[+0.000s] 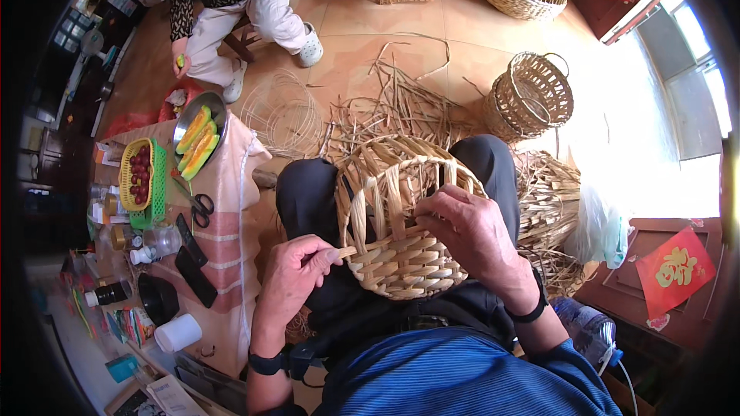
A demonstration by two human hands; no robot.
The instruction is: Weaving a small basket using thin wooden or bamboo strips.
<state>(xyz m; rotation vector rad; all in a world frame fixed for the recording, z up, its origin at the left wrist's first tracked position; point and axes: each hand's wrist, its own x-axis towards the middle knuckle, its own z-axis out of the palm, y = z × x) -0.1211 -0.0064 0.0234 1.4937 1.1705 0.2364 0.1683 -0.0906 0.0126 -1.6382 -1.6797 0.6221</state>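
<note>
A half-woven basket (405, 271) of pale, flat plant strands rests in my lap between my knees. Its lower wall is tightly plaited, while bare uprights stand apart above. My left hand (297, 273) is at the basket's left side, thumb and forefinger pinched on the end of a strand (376, 246) that runs across the uprights. On the right, my right hand (474, 235) bends over the wall, its fingers closed around the same strand near an upright. The fingertips partly cover what they grip there.
Dry strands (408, 104) litter the floor ahead, with a bundle (549, 200) by my right knee. A finished-looking basket (532, 96) stands beyond. To the left, a cloth-covered table (231, 250) carries scissors (202, 210), fruit and bottles. Another person (231, 8) sits at the far left.
</note>
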